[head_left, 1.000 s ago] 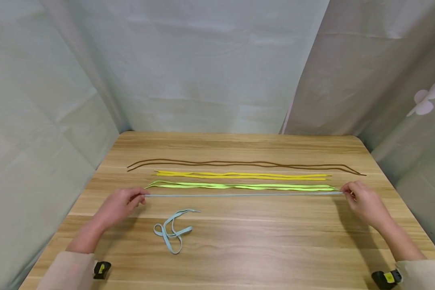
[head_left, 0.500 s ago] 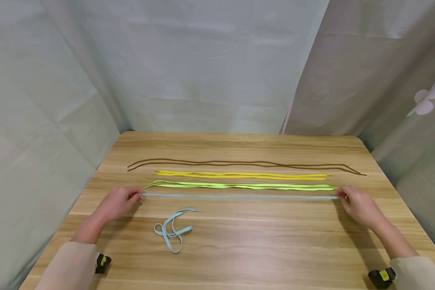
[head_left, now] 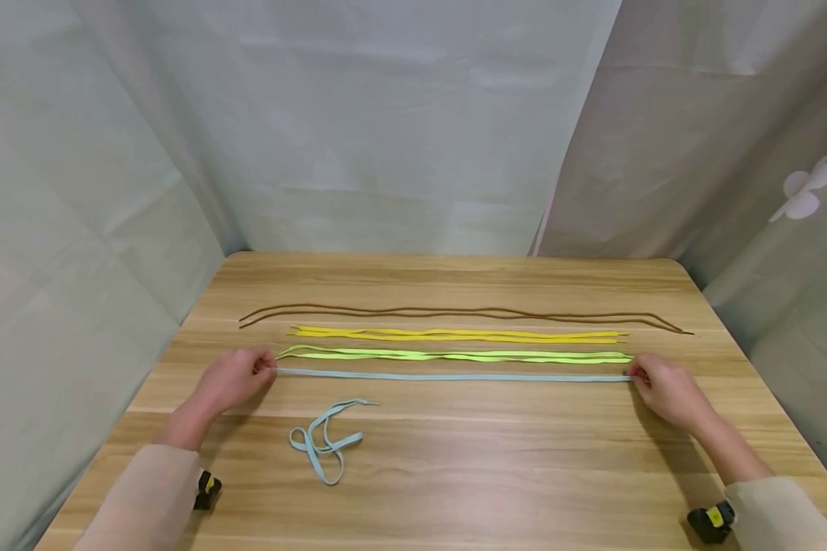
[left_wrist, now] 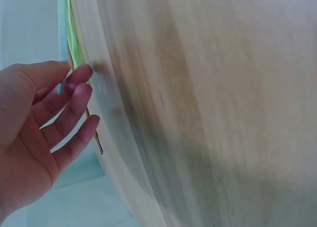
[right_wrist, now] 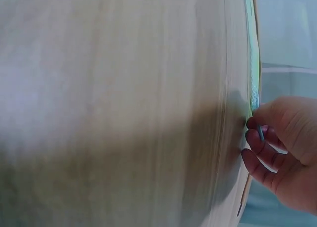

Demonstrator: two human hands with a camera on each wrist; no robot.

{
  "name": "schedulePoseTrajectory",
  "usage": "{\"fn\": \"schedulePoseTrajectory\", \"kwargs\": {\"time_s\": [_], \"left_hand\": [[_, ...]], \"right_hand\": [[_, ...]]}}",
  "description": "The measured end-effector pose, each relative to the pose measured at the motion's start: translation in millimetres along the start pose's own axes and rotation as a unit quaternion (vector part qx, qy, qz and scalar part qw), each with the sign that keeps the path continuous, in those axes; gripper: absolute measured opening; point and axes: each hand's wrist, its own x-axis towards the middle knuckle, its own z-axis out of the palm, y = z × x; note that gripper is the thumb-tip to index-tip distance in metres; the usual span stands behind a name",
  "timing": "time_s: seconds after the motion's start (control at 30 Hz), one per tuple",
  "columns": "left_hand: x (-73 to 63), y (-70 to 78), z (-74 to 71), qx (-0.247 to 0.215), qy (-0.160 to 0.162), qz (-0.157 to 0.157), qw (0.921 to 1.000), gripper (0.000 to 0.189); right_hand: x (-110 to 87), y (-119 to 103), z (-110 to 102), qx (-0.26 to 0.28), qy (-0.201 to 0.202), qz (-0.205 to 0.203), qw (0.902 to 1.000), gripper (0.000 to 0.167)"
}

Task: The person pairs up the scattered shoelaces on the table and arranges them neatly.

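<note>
A flat light-blue shoelace [head_left: 455,376] runs nearly straight across the table between both hands. My left hand [head_left: 237,377] pinches its left end between thumb and index finger; in the left wrist view the lace tip [left_wrist: 61,88] pokes out below the thumb. At the other end my right hand [head_left: 668,390] pinches the lace, and its tip [right_wrist: 260,133] shows beneath the fingers in the right wrist view. Just behind lies a pair of neon-green shoelaces [head_left: 400,354]. A second light-blue shoelace [head_left: 327,444] lies loosely looped, nearer the front left.
Behind the green laces lie a pair of yellow shoelaces [head_left: 455,334] and, farther back, a pair of thin brown shoelaces [head_left: 413,311], all laid lengthwise on the wooden table [head_left: 496,474]. Pale curtains [head_left: 386,130] surround the back and sides.
The right hand has moved left and slightly toward the front, and the held blue lace has come lower and nearer the front. The left hand has barely shifted. The other laces stay put.
</note>
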Motion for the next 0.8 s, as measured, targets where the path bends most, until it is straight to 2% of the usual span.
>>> {"fn": "schedulePoseTrajectory", "kwargs": {"time_s": [0.3, 0.63, 0.8], "left_hand": [[1.7, -2.2, 1.5, 0.018, -0.007, -0.009, 0.9998, 0.005], [3.9, -4.0, 5.0, 0.018, -0.008, -0.017, 0.9997, 0.004], [4.8, -3.9, 6.6, 0.019, -0.008, -0.015, 0.9997, 0.005]], "right_hand": [[5.2, -3.7, 0.8, 0.009, -0.026, 0.021, 0.9994, 0.017], [8.1, -5.6, -0.3, 0.011, -0.068, 0.049, 0.9964, 0.015], [7.9, -5.9, 0.6, 0.007, -0.060, 0.049, 0.9969, 0.017]]}}
